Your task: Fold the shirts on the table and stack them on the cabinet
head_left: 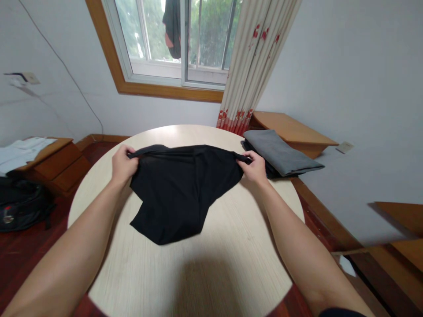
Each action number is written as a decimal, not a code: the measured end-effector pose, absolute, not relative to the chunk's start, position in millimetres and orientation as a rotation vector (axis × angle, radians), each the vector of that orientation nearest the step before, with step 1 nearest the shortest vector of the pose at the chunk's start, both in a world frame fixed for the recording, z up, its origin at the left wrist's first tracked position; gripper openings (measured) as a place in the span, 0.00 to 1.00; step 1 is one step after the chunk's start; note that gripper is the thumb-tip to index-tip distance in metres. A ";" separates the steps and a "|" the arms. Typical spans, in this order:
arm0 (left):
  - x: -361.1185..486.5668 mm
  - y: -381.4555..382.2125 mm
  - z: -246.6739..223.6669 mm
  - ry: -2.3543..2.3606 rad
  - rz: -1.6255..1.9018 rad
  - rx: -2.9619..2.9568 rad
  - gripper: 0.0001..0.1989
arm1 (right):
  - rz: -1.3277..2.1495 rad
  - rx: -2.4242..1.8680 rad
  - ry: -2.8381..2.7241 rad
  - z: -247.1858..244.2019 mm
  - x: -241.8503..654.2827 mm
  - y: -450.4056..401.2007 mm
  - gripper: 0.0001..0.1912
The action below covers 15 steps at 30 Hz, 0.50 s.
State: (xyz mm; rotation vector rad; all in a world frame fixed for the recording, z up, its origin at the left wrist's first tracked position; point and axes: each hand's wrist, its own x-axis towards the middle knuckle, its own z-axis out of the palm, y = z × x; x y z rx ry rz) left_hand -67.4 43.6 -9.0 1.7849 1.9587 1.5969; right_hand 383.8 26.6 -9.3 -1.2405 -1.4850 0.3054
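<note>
A black cloth garment (175, 189) is stretched between my two hands over the round, light wood table (231, 259). My left hand (124, 165) pinches its upper left corner. At the upper right end, my right hand (254, 166) grips the fabric between thumb and fingers. The upper edge runs nearly straight across, while the lower part spreads unevenly toward the tabletop with a notch on its left side. Just beyond my right hand, folded gray cloth (280, 152) lies on darker folded cloth at the table's right edge.
Behind the table are a window (181, 81) and a patterned curtain (247, 70). A wooden desk or cabinet (291, 127) stands at the back right. On the left are a wooden cabinet (56, 167) with white papers or cloth on it and a black bag (23, 204).
</note>
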 end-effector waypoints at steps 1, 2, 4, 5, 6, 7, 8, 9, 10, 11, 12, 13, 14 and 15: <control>-74.1 44.7 -6.9 1.947 1.727 1.728 0.07 | 0.311 -1.235 -1.449 -8.4 386.6 28.0 0.11; -79.6 45.6 -5.6 1.928 1.820 1.688 0.07 | 0.327 -1.224 -1.416 -8.2 388.5 29.4 0.12; -85.7 46.0 -5.2 1.892 1.894 1.675 0.06 | 0.365 -1.194 -1.368 -9.3 389.5 31.9 0.12; -86.1 45.3 -5.4 1.885 1.897 1.688 0.04 | 0.373 -1.181 -1.354 -10.6 389.1 33.0 0.12; -85.1 44.1 -5.5 1.888 1.890 1.707 0.04 | 0.375 -1.173 -1.345 -12.0 388.6 34.0 0.12; -83.1 42.4 -5.4 1.899 1.881 1.732 0.04 | 0.373 -1.170 -1.335 -13.6 388.1 35.1 0.12; -80.5 40.5 -4.8 1.919 1.871 1.757 0.04 | 0.375 -1.171 -1.322 -15.3 388.0 36.3 0.12; -78.0 38.5 -3.8 1.943 1.857 1.785 0.05 | 0.390 -1.170 -1.303 -16.9 388.4 37.6 0.13; -75.6 36.7 -2.6 1.965 1.842 1.807 0.06 | 0.424 -1.167 -1.272 -18.2 389.3 39.1 0.13; -73.6 35.2 -1.4 1.975 1.825 1.816 0.05 | 0.478 -1.158 -1.231 -19.0 390.7 40.6 0.13; -71.9 34.4 -0.3 1.972 1.811 1.808 0.05 | 0.545 -1.144 -1.180 -18.9 392.2 42.0 0.14; -70.3 34.2 0.4 1.955 1.803 1.785 0.05 | 0.613 -1.124 -1.122 -17.7 393.5 42.7 0.14; -68.6 34.7 0.6 1.930 1.806 1.748 0.05 | 0.670 -1.100 -1.064 -14.9 394.2 42.4 0.14; -66.6 35.8 0.4 1.899 1.814 1.699 0.06 | 0.711 -1.072 -1.013 -10.1 393.7 40.6 0.14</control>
